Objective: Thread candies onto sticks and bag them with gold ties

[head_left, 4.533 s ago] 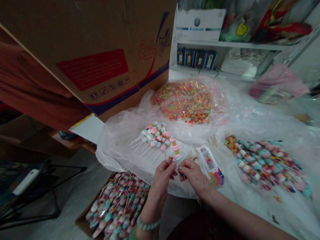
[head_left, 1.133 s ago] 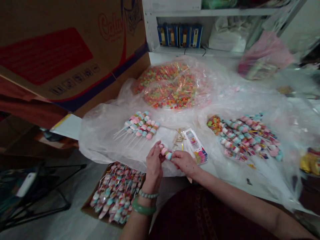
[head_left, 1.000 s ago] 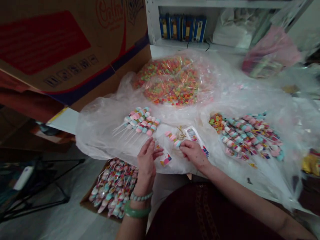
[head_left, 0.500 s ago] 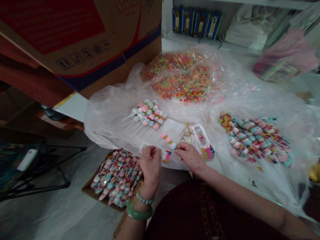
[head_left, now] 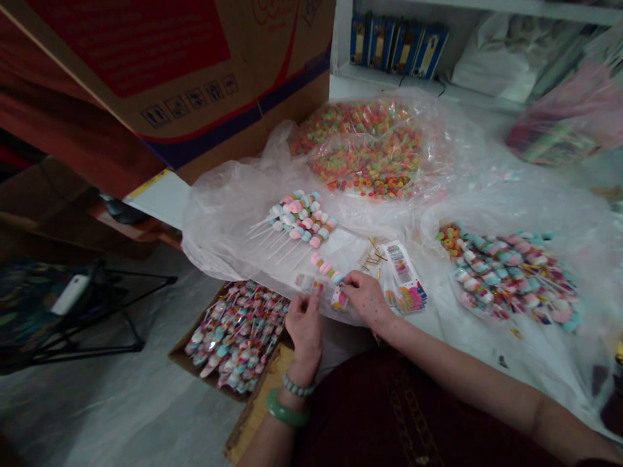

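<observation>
My left hand (head_left: 304, 321) pinches the open end of a small clear printed bag (head_left: 318, 290) at the table's near edge. Beside it, my right hand (head_left: 364, 298) grips the stick end of a pastel marshmallow skewer (head_left: 327, 268) and also touches the bag. The skewer's candies point up and left, away from me. Just beyond lies a small pile of bare marshmallow skewers (head_left: 302, 217) on clear plastic sheeting (head_left: 233, 214).
A stack of printed bags (head_left: 403, 282) and gold twist ties (head_left: 374, 253) lie right of my hands. Wrapped skewers (head_left: 511, 275) lie heaped at right, ring candy bags (head_left: 365, 146) behind. A floor carton of wrapped skewers (head_left: 236, 334) sits lower left. A big cardboard box (head_left: 185, 71) looms upper left.
The skewer passed fully into my right hand. My left hand let go of it, picked up a small printed bag and now holds it open at the table edge.
</observation>
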Available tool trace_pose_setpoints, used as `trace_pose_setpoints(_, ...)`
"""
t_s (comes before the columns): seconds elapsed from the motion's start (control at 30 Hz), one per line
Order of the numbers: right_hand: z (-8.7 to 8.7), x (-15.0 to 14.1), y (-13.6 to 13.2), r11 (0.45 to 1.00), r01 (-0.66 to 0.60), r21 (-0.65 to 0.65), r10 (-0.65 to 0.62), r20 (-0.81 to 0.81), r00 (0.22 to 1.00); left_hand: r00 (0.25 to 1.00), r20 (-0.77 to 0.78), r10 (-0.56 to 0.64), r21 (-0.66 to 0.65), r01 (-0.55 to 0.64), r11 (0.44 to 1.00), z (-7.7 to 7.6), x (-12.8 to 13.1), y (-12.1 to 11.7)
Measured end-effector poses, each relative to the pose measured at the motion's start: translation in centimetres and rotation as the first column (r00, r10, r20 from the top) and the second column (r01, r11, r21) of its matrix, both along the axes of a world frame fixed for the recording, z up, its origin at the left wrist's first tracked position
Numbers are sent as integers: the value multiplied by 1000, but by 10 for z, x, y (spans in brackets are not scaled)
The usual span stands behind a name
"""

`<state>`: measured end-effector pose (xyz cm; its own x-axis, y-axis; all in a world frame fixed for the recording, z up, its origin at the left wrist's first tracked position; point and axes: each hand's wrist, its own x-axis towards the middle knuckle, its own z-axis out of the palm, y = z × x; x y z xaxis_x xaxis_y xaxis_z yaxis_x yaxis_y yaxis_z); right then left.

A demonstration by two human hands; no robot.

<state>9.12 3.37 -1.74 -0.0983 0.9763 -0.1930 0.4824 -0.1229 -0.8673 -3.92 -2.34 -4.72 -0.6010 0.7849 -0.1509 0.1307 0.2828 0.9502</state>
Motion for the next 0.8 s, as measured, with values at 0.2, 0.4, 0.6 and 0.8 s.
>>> trace_pose_setpoints(0.2, 25, 21, 1, 979, 106, -174, -184, -530, 828, 861, 374, -344, -117, 411, 904, 40, 13, -5)
trace_pose_setpoints(0.4, 25, 42, -7, 974, 141, -178, -219, -571, 791, 531, 788, -311, 182, 282, 942, 59, 44, 36)
trace_pose_setpoints(0.6, 23, 71, -5, 934, 279, -222, -357, -542, 761, 582, 760, -289, 153, 272, 950, 49, 68, 59)
trace_pose_setpoints(0.8, 33, 67, 3, 968, 154, -200, -248, -651, 717, 679, 696, -233, 182, 146, 972, 45, 85, 73)
